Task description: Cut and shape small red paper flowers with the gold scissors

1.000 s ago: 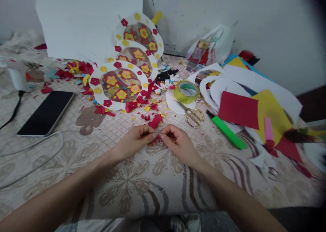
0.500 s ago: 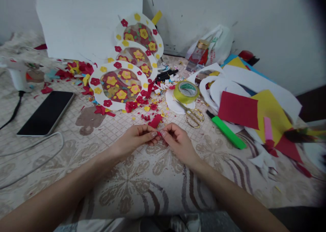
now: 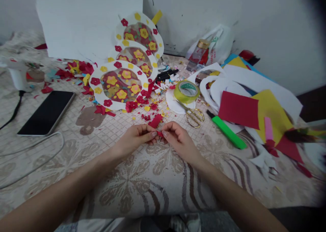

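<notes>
1. My left hand pinches the left side of a small red piece.
2. My right hand pinches its right side.
3. A red strip lies just on the far side.

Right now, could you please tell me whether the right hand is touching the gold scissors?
Apart: the head view shows patterned tablecloth between the right hand and the gold scissors.

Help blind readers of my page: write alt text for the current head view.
A left hand and right hand pinch a small red piece over a patterned cloth; beyond are three flower-decorated white ovals, with yellow tape and gold scissors to their right.
</notes>
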Action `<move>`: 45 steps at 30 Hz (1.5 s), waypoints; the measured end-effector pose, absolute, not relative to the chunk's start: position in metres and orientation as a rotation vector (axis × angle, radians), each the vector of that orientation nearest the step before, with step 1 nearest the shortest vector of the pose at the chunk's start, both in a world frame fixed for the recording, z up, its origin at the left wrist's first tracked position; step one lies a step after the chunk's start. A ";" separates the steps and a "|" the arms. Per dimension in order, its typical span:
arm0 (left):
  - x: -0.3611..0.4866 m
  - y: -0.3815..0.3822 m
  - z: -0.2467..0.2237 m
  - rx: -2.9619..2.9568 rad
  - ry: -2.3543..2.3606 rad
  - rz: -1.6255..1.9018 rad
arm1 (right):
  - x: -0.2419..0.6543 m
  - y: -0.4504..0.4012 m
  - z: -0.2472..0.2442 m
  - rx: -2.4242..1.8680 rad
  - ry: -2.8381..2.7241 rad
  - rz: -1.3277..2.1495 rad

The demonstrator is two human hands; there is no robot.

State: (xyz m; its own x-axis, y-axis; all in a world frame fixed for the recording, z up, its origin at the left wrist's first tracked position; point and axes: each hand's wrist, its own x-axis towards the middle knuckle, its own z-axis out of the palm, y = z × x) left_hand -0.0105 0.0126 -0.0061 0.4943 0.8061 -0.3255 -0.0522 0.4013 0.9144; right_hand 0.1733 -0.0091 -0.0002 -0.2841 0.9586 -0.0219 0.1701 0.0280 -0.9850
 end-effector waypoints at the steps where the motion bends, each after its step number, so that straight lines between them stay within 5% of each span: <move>1: -0.011 0.013 -0.006 0.984 0.900 0.654 | 0.175 -0.008 0.001 -1.151 -1.599 1.294; 25: -0.012 0.014 0.001 0.877 0.909 0.617 | 0.181 -0.005 0.007 -0.994 -1.883 0.951; 45: -0.013 0.014 0.000 1.121 0.915 0.590 | 0.176 -0.005 0.003 -1.089 -1.798 1.012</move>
